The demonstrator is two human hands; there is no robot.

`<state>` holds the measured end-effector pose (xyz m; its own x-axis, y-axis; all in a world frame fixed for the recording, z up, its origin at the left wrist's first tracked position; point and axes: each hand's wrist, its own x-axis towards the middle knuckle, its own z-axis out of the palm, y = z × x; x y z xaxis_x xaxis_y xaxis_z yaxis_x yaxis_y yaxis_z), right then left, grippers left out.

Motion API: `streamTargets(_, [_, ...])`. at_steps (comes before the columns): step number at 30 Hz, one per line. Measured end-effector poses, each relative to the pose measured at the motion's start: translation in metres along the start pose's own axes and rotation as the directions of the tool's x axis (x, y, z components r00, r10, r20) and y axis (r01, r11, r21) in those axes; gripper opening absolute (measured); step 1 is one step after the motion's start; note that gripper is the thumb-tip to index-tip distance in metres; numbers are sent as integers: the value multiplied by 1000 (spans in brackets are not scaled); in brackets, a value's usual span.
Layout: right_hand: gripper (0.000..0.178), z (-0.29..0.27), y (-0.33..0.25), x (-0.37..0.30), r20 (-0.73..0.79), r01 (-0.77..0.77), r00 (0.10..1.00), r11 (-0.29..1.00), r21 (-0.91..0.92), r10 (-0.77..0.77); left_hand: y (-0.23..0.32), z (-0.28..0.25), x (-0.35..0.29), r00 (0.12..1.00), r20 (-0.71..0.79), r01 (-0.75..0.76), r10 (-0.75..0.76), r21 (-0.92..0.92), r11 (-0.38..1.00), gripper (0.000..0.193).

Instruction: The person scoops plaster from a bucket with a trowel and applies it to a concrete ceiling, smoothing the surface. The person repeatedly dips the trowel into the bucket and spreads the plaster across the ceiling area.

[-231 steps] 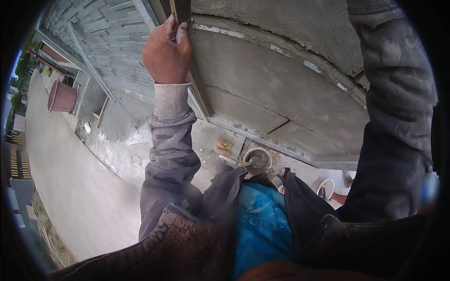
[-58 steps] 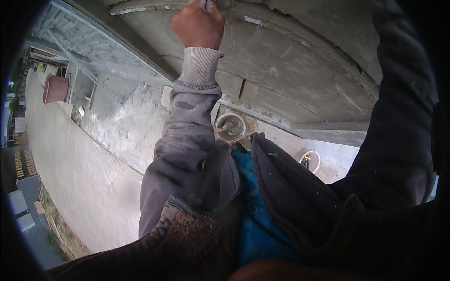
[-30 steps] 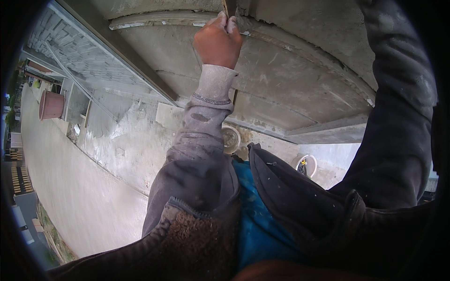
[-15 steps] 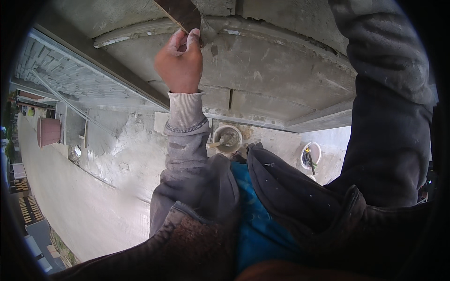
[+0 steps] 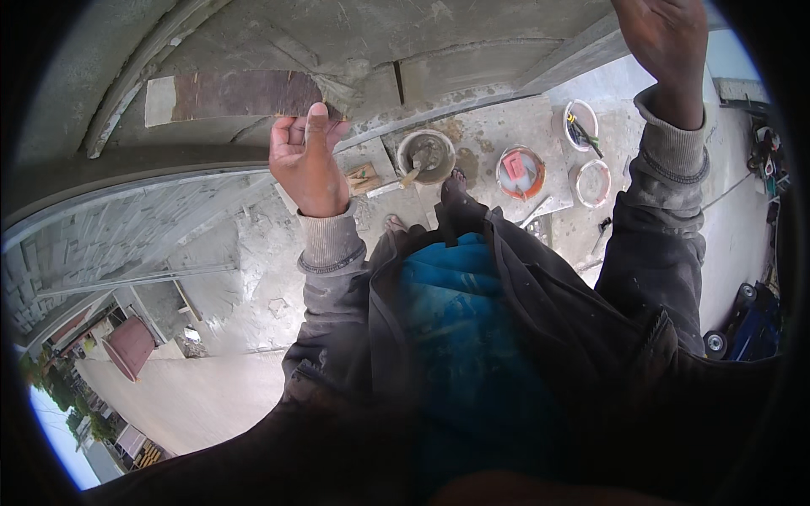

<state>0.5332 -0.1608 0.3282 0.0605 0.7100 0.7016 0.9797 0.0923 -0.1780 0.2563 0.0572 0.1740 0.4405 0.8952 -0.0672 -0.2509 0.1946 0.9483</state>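
My left hand [image 5: 312, 164] is closed on the lower right end of a thin brown strip of board [image 5: 240, 94], thumb in front and fingers partly hidden behind it. The strip lies nearly level against the grey plastered wall [image 5: 472, 72], and its far left end is pale. Beside the held end, a rough patch of mortar [image 5: 344, 83] shows on the wall. High at the right, my right hand [image 5: 666, 42] reaches up past the wall's edge. The picture's rim cuts off its fingers, so what it holds or touches is hidden.
Below the wall stand a mortar bucket [image 5: 437, 169] with a tool in it, an orange-rimmed bucket [image 5: 504, 187] holding water and a pink sponge, a white bucket [image 5: 592, 118] with tools and another pale bucket [image 5: 593, 201]. A pink tub [image 5: 129, 347] stands farther left.
The view has swung, bringing the strip's full length, more buckets and my right hand into sight. The strip appears more level than before. My left hand keeps its hold on it.
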Motion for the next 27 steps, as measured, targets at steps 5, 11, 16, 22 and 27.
streamTargets(5, [24,136,-43,-228,208,-871,491,480,103,846,-82,-61,-11,968,104,229,-230,20,973,45])
streamTargets(11, [21,330,-121,-453,598,-949,-126,-271,160,792,-200,-117,-32,926,32,376,-376,-7,927,48])
streamTargets(16, [65,544,-143,-561,684,-856,-425,-510,-90,593,-323,-140,-30,913,-79,405,-401,39,914,45])
streamTargets(22, [129,723,-89,-595,537,-819,-514,-569,-76,669,-484,-155,-33,909,-125,417,-398,207,885,43])
streamTargets(27, [101,744,-75,-609,487,-616,-662,-784,80,570,-572,-167,-29,923,-107,384,-371,342,858,35])
